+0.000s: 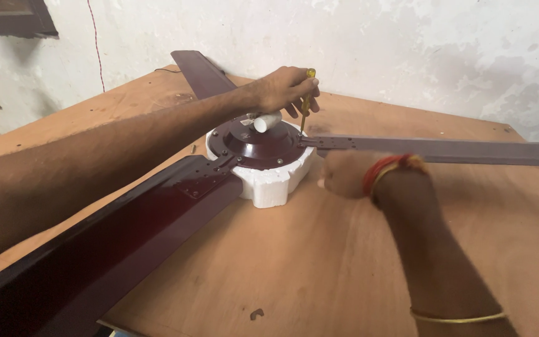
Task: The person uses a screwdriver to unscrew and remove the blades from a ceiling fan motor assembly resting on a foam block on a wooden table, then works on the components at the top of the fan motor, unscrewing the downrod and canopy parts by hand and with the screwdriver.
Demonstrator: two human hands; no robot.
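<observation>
left hand (285, 87) grips screwdriver (307, 100) — right hand (344, 175) steadies fan blade (438, 150).

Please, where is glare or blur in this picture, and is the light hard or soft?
Head view: soft, even light with faint shadows; glossy glare on the near fan blade; the right hand is motion-blurred; the left hand and screwdriver look sharp.
</observation>
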